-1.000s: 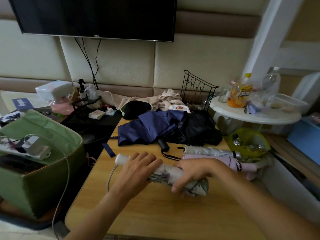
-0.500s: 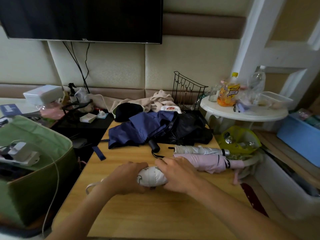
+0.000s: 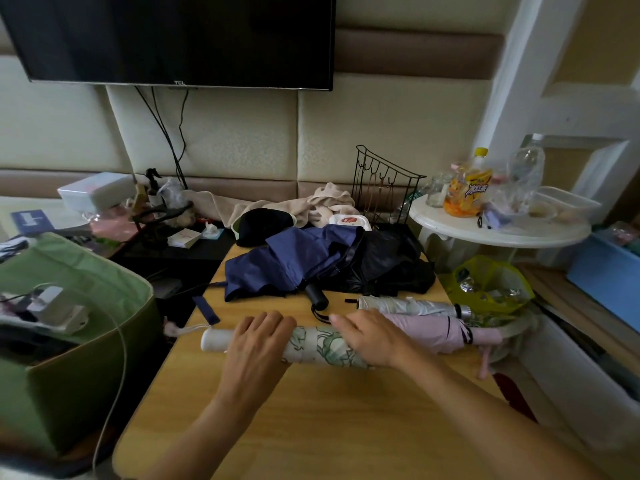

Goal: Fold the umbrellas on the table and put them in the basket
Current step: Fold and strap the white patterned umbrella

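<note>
A white umbrella with a green floral print point(image 3: 320, 345) lies rolled up across the wooden table point(image 3: 332, 417), its white handle point(image 3: 214, 339) pointing left. My left hand point(image 3: 258, 344) rests over it next to the handle, and my right hand point(image 3: 370, 337) covers the canopy end. Behind them lie a loose navy umbrella point(image 3: 294, 261) and a loose black umbrella point(image 3: 388, 261). To the right lie a folded silver umbrella point(image 3: 408, 304) and a folded pink umbrella point(image 3: 440, 332).
A green fabric bin point(image 3: 86, 271) with a charger and cable stands at the table's left. A yellow-green basket point(image 3: 491, 278) sits at the right edge, below a white round table point(image 3: 498, 233) with bottles. Towels, a black wire rack point(image 3: 384, 185) and clutter line the back.
The floral umbrella has turned from a slant to lie straight across the table. My hands, close together half a second ago, have spread apart along it and the handle shows again.
</note>
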### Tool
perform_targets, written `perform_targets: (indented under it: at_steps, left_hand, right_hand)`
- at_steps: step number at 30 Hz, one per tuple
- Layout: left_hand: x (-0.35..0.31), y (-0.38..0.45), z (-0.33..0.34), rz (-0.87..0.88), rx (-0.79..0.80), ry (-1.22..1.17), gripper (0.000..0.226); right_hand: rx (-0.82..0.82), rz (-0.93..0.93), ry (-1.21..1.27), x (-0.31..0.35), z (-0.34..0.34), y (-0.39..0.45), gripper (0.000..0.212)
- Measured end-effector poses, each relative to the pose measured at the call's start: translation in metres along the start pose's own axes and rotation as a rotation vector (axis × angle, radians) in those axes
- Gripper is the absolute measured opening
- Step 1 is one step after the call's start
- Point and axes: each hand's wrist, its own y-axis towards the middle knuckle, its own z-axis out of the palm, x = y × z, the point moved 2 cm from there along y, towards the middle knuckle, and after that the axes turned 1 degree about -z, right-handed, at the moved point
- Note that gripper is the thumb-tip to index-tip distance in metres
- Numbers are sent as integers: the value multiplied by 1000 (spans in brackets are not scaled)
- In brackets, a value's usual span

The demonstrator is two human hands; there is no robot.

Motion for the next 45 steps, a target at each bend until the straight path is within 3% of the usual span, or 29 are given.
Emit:
perform_targets:
  at_steps: [6,11,16,18,21,25,26,28,30,34,38,41,45]
  left_hand:
    - [-9,-1,-2,-46,-44,29,41]
    - [-23,8,-5,-154,-57,14,43]
    - [-61,29,-12,-454,27,-229,41]
    - [-82,37,-12,-666,81,-447,36]
    - [-115,45,-4,-763,117,-763,26]
    - [-142,45,-7,-521,393,-1150,26]
    - [-143,43,-11,-453,523,-1126,31]
    - [-141,39,-16,-347,766,-847,35]
    - [-133,33,-9,-369,885,-659,35]
    - [-114,26,6,-668,687,-614,52]
    - [-109,15,22,-603,479,-572,95]
    - [-108,12,34,-526,424,-575,72]
    - [-103,12,40,-563,365,-578,48]
  right_hand:
    - [-89,270,106,-7,-3,6,57]
    - [-443,569,663,-12,-18,-8,59]
    - [-590,342,1134,1,-26,-20,49]
    - [-505,248,1189,13,-28,-28,51]
    - [-364,193,953,27,-17,-37,63]
    - [-372,265,642,10,-34,-51,70]
    - [-331,267,556,2,-42,-54,72]
    - [-257,227,289,-14,-55,-60,79]
    - [-178,135,41,-28,-63,-64,82]
    - [-30,85,-322,-54,-54,-75,83]
    - [-12,103,-542,-80,-29,-81,81]
    - [-44,28,-550,-93,-21,-81,72]
    - [-121,-43,-468,-99,-29,-79,63]
